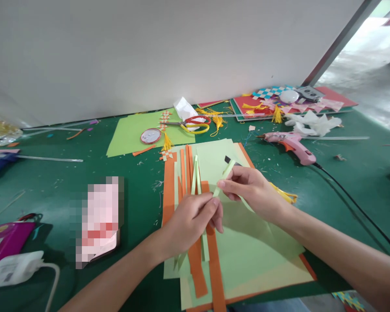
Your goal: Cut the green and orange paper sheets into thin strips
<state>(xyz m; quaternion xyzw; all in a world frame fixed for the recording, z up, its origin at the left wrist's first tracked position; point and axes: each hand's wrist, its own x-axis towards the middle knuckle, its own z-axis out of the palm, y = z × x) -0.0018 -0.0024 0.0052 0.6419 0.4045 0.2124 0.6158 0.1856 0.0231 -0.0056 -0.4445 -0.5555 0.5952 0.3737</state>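
A narrow light green paper strip [228,170] is pinched between my two hands, above stacked paper. My left hand [196,219] closes on its lower end. Higher up, the thumb and fingers of my right hand [248,186] grip the same strip. A small dark piece [228,160] shows beside the right fingers; what it belongs to is hidden. Beneath the hands lie light green sheets [263,255], with orange strips [216,273] and a folded green strip [196,173] on top at the left.
Scissors [195,125] and a round tin [151,136] lie on a green sheet [126,134] at the back. A pink glue gun [292,145] with a black cord is at right. A blurred phone [100,221] and a white charger [16,268] are at left, on the green table [65,186].
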